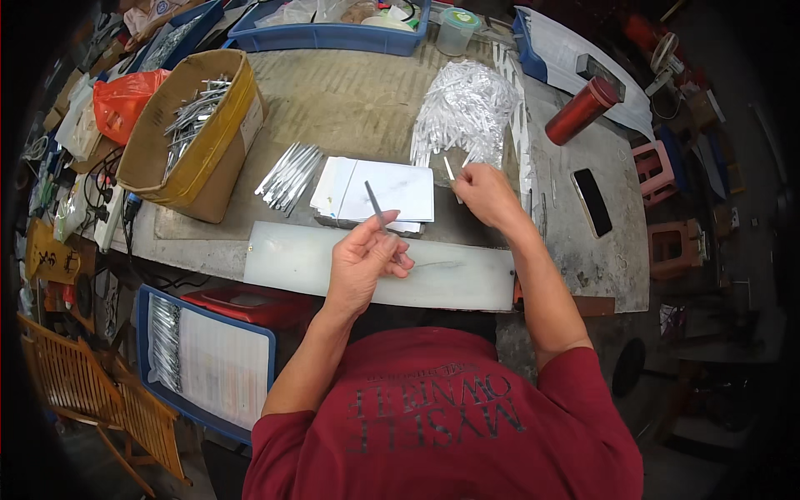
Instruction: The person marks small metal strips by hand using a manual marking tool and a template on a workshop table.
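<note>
Over the near edge of the table, my left hand [358, 267] pinches a slim grey metal rod [372, 197], its tip slanting up and away from me. My right hand [490, 197] is closed on a thin white strip [449, 169], just in front of a heap of similar white strips [467, 100]. A stack of white paper [400, 193] lies beyond my left hand. Left of it is a loose bundle of silvery rods [288, 177]. Beneath my hands runs a long, pale translucent board [333, 268].
A brown cardboard box [225, 171] of metal rods stands at the left. On the right are a red tumbler [575, 115] and a phone [591, 202]. A lidded tub [457, 37] and blue tray [325, 40] are at the back. Another blue tray [265, 367] sits below the table's left side.
</note>
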`<state>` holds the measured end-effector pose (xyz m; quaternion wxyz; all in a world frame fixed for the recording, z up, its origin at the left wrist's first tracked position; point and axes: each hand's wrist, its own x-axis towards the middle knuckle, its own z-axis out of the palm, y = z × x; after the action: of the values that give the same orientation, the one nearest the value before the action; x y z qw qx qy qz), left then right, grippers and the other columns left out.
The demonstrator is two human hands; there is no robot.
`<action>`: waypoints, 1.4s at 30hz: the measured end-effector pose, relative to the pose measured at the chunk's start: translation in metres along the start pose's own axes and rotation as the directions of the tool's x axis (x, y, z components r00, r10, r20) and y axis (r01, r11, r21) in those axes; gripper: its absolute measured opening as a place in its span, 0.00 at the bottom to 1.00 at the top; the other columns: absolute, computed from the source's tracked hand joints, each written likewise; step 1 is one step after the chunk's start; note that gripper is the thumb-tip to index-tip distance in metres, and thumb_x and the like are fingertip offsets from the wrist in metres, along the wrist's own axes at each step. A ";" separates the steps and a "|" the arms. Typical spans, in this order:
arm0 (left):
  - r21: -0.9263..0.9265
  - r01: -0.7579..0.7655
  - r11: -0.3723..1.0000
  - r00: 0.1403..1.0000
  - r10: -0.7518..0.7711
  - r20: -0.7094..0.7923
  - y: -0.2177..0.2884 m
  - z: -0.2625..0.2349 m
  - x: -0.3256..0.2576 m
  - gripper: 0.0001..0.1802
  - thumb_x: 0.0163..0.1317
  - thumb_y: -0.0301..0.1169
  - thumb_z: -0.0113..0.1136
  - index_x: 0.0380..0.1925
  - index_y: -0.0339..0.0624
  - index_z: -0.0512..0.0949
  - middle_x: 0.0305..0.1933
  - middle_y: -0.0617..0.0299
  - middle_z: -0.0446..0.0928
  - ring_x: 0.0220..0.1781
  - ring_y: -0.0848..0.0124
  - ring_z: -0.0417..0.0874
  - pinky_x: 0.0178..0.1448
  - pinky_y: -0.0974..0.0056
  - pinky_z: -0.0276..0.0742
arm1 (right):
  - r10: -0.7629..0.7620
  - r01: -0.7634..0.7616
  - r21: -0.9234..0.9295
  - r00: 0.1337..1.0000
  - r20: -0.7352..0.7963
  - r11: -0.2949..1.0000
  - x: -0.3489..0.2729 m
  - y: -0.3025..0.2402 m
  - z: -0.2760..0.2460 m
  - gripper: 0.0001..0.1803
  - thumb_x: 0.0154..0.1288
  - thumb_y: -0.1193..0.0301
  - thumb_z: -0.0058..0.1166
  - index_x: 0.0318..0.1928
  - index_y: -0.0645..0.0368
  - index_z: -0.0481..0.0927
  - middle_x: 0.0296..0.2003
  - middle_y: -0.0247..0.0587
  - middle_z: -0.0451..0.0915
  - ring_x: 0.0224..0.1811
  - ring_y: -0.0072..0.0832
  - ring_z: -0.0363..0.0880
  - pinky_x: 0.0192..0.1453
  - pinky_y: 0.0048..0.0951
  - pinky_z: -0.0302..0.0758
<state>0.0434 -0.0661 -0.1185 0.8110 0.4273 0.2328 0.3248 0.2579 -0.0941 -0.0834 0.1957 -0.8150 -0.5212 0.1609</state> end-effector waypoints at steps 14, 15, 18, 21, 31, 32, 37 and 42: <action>-0.008 0.058 0.998 0.979 -0.056 0.196 -0.006 0.008 -0.006 0.25 0.56 0.21 0.51 0.55 0.34 0.60 0.30 0.57 0.74 0.29 0.73 0.77 0.32 0.72 0.77 | -0.109 0.101 0.628 0.994 -0.027 0.772 -0.079 -0.055 0.016 0.10 0.55 0.72 0.49 0.26 0.68 0.71 0.18 0.41 0.75 0.19 0.21 0.74 0.22 0.23 0.69; -0.011 0.056 0.998 0.976 -0.052 0.211 -0.008 0.008 -0.006 0.25 0.56 0.21 0.51 0.55 0.34 0.60 0.30 0.57 0.74 0.29 0.73 0.77 0.31 0.72 0.77 | -0.109 0.090 0.626 0.994 -0.009 0.774 -0.080 -0.056 0.016 0.09 0.55 0.72 0.48 0.27 0.68 0.72 0.19 0.42 0.75 0.18 0.21 0.74 0.21 0.23 0.70; -0.004 0.056 0.998 0.972 -0.053 0.228 -0.009 0.007 -0.007 0.24 0.56 0.21 0.50 0.54 0.34 0.61 0.30 0.57 0.74 0.29 0.73 0.76 0.31 0.73 0.77 | -0.141 0.131 0.634 0.989 -0.035 0.762 -0.080 -0.054 0.021 0.08 0.55 0.74 0.47 0.30 0.69 0.72 0.19 0.41 0.75 0.18 0.20 0.75 0.21 0.22 0.71; 0.007 0.061 0.998 0.971 -0.061 0.231 -0.009 0.007 -0.008 0.23 0.56 0.21 0.50 0.54 0.33 0.62 0.31 0.57 0.74 0.29 0.73 0.76 0.31 0.73 0.77 | -0.147 0.109 0.655 0.989 0.002 0.747 -0.080 -0.052 0.022 0.08 0.56 0.74 0.47 0.31 0.69 0.73 0.19 0.40 0.75 0.18 0.19 0.75 0.22 0.21 0.71; 0.034 0.055 0.998 0.970 -0.061 0.234 -0.015 0.005 -0.009 0.21 0.57 0.23 0.51 0.52 0.33 0.63 0.29 0.59 0.74 0.29 0.74 0.76 0.29 0.74 0.76 | -0.114 0.019 0.723 0.990 0.083 0.690 -0.081 -0.046 0.027 0.10 0.57 0.71 0.49 0.30 0.68 0.73 0.17 0.36 0.75 0.18 0.17 0.74 0.21 0.19 0.70; 0.035 0.056 0.998 0.970 -0.063 0.233 -0.016 0.004 -0.009 0.21 0.57 0.23 0.51 0.52 0.33 0.63 0.29 0.59 0.74 0.29 0.74 0.76 0.29 0.74 0.76 | -0.110 0.024 0.719 0.991 0.074 0.695 -0.082 -0.048 0.025 0.10 0.57 0.71 0.49 0.30 0.68 0.73 0.17 0.36 0.75 0.18 0.16 0.74 0.21 0.19 0.70; 0.069 0.066 0.995 0.959 -0.082 0.270 -0.017 0.002 -0.009 0.25 0.58 0.19 0.47 0.57 0.40 0.59 0.27 0.62 0.72 0.27 0.76 0.74 0.29 0.75 0.73 | -0.112 0.060 0.668 0.993 0.035 0.742 -0.083 -0.047 0.027 0.10 0.58 0.71 0.50 0.30 0.68 0.73 0.16 0.36 0.75 0.18 0.17 0.74 0.20 0.19 0.70; 0.076 0.078 0.994 0.954 -0.096 0.283 -0.017 0.001 -0.009 0.28 0.57 0.20 0.49 0.59 0.42 0.56 0.27 0.61 0.73 0.27 0.77 0.74 0.27 0.76 0.71 | -0.152 -0.097 0.862 0.969 0.197 0.497 -0.079 -0.042 0.029 0.08 0.58 0.73 0.49 0.30 0.68 0.72 0.17 0.36 0.74 0.17 0.19 0.74 0.19 0.19 0.69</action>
<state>0.0434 -0.0806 -0.1309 0.8356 0.4848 0.1418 0.2159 0.1792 -0.1458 -0.0840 0.5138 -0.5715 -0.4029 0.4971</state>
